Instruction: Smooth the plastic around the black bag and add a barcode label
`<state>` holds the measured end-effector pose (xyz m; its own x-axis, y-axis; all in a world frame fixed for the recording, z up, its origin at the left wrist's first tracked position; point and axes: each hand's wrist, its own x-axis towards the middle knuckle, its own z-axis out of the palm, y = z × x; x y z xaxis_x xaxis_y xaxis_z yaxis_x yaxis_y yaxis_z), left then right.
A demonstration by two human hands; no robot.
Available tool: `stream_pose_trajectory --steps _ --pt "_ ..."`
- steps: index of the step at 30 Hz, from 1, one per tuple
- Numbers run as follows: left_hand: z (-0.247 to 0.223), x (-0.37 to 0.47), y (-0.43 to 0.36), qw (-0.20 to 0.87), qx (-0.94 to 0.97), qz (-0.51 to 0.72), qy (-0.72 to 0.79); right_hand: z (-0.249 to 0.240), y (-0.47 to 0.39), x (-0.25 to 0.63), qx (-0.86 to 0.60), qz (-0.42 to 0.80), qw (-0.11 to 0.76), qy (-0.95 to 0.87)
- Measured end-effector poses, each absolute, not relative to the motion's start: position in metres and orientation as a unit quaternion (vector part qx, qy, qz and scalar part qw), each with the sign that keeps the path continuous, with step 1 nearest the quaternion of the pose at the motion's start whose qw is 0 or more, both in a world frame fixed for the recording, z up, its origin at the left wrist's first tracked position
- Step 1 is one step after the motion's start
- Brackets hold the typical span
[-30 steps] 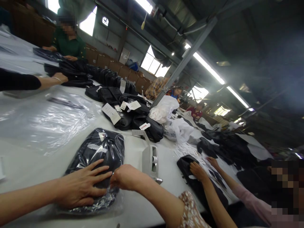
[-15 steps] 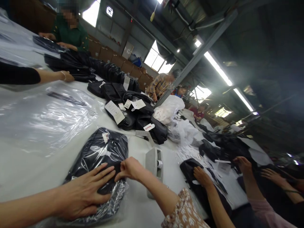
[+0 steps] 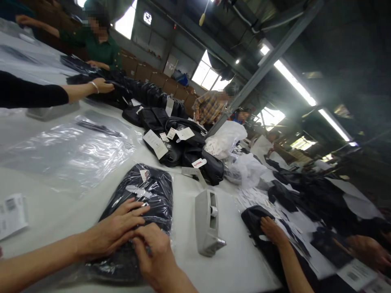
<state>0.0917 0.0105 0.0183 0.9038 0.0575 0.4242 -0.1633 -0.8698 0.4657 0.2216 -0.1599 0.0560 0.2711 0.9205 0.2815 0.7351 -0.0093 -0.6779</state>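
Observation:
A black bag sealed in a clear plastic sleeve [image 3: 146, 191] lies on the white table [image 3: 241, 264] in front of me. My left hand [image 3: 114, 230] lies flat on its near end, fingers spread. My right hand [image 3: 152, 254] presses on the same end just beside the left, fingers bent down onto the plastic. Neither hand lifts the bag. A grey tape dispenser [image 3: 207, 221] stands just right of the bag.
Empty clear sleeves [image 3: 67, 150] are spread at the left, with a printed label sheet [image 3: 12, 213] near the edge. A pile of tagged black bags [image 3: 180, 148] sits behind. A co-worker's hand [image 3: 273, 230] rests on a black bag at right; other people work further along.
My right hand has moved back from the bag's right edge onto its near end beside my left hand. The view has tilted down and left; the co-worker's second arm has left view.

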Motion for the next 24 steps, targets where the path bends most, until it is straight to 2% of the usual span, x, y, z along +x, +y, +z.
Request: stream_pose_trajectory --steps 3,6,10,16,18,20,22,24 --pt "0.003 0.066 0.013 0.337 0.873 0.301 0.186 0.036 -0.165 0.216 -0.695 0.142 0.354 -0.609" --pt "-0.008 0.037 0.010 0.403 0.794 0.270 0.366 0.020 -0.168 0.217 -0.710 0.131 0.339 -0.603" --pt "-0.013 0.020 0.001 0.532 0.735 0.168 0.384 0.019 -0.169 0.219 -0.706 0.113 0.335 -0.614" --pt "-0.022 0.026 -0.005 0.605 0.683 0.175 0.370 0.026 -0.167 0.218 -0.698 0.109 0.312 -0.636" --pt "-0.028 0.025 -0.007 0.563 0.696 0.169 0.414 0.025 -0.167 0.216 -0.702 0.093 0.284 -0.647" --pt "-0.030 0.020 -0.008 0.458 0.729 0.207 0.465 0.023 -0.167 0.215 -0.707 0.077 0.255 -0.655" --pt "-0.026 0.011 -0.013 0.317 0.769 0.305 0.464 0.022 -0.167 0.214 -0.709 0.068 0.238 -0.661" --pt "-0.019 0.003 -0.022 0.188 0.798 0.416 0.393 0.021 -0.168 0.214 -0.708 0.064 0.232 -0.664"
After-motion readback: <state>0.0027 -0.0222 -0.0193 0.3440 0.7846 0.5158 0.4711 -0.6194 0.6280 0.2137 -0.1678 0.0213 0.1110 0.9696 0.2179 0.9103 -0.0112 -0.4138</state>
